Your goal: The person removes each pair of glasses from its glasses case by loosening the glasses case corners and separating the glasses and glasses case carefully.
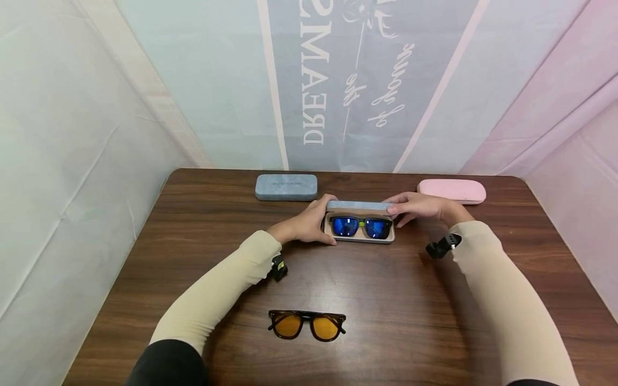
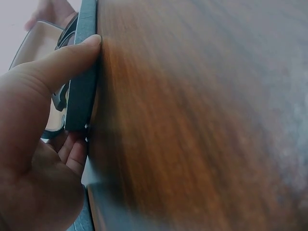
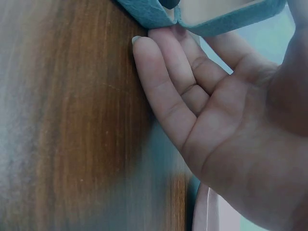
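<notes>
A blue-grey glasses case sits raised-lidded on the table, its lining beige. Sunglasses with blue mirrored lenses lie inside it, dark frame facing up. My left hand grips the case's left end, thumb along the front wall and fingers behind. With thumb against the lid and fingers behind it, my right hand holds the lid at its right end. In the right wrist view, several fingers curl beneath the case's corner. Nearer me lie dark-framed sunglasses with amber lenses, temples tucked behind.
A closed blue-grey glasses case stands at the back, left of the held one. Behind my right hand is a closed pink glasses case. The brown wooden table ends at a printed cloth backdrop.
</notes>
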Demonstrator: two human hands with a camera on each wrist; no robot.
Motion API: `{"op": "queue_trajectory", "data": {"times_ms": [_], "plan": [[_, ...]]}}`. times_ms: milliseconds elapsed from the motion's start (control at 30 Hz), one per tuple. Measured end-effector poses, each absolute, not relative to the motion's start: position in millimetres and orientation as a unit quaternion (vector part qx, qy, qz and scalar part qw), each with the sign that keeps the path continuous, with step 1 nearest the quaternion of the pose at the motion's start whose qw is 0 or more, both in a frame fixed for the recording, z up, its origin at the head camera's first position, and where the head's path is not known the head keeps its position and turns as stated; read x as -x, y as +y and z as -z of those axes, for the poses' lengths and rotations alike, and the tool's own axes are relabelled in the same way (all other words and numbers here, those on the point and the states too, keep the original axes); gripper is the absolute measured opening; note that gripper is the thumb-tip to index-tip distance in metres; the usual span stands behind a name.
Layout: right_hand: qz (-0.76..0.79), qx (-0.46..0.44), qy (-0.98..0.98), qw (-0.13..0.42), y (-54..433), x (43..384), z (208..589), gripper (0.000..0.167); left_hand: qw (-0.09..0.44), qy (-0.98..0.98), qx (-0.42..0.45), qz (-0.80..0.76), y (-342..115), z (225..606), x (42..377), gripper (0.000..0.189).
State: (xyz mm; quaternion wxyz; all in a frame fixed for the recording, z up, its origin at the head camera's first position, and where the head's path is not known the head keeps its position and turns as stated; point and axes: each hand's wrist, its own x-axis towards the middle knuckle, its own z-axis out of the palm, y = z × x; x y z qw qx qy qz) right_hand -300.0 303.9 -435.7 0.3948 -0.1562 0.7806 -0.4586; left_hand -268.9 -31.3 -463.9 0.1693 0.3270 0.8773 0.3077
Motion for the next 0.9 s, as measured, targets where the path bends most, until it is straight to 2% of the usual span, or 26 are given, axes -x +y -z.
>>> {"op": "queue_trajectory", "data": {"times_ms": [233,567,900], "plan": [[0.451,0.162,0.791,0.381,301.9,292.9,431.5,0.064,0.179,0.875,-0.325,-0.311,-30.5,462.6,269.6,0.104],[0.427,0.168,0.816,0.352,300.2,288.9,428.5,0.060,0.183,0.877,-0.321,-0.309,-31.5,460.7,266.4,0.102],[0.361,0.199,0.876,0.251,294.3,281.9,416.3,0.054,0.166,0.873,-0.341,-0.309,-32.8,462.3,268.1,0.098]]}}
